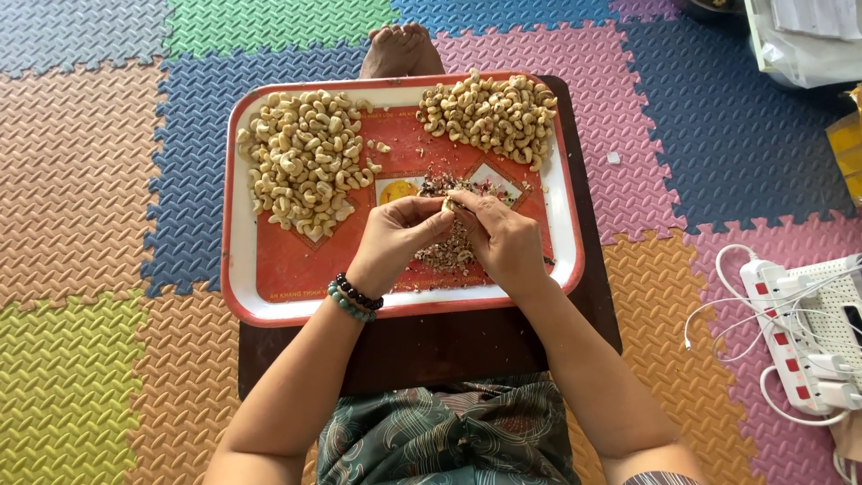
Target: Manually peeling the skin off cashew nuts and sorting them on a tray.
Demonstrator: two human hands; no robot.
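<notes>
A red tray with a white rim [269, 269] lies on a low dark table [431, 350]. A big heap of pale peeled cashews [305, 157] fills its left side. A browner heap of cashews [489, 112] sits at its far right. My left hand [395, 235] and my right hand [503, 238] meet over the tray's middle, both pinching one cashew [448, 205] between the fingertips. Under them lies a small pile of skin flakes [446, 254]. Bead bracelets ring my left wrist.
Coloured foam floor mats [90, 180] surround the table. My feet [401, 49] rest beyond the tray's far edge. A white power strip with cables [790, 332] lies on the floor at the right. White bags sit at the top right corner.
</notes>
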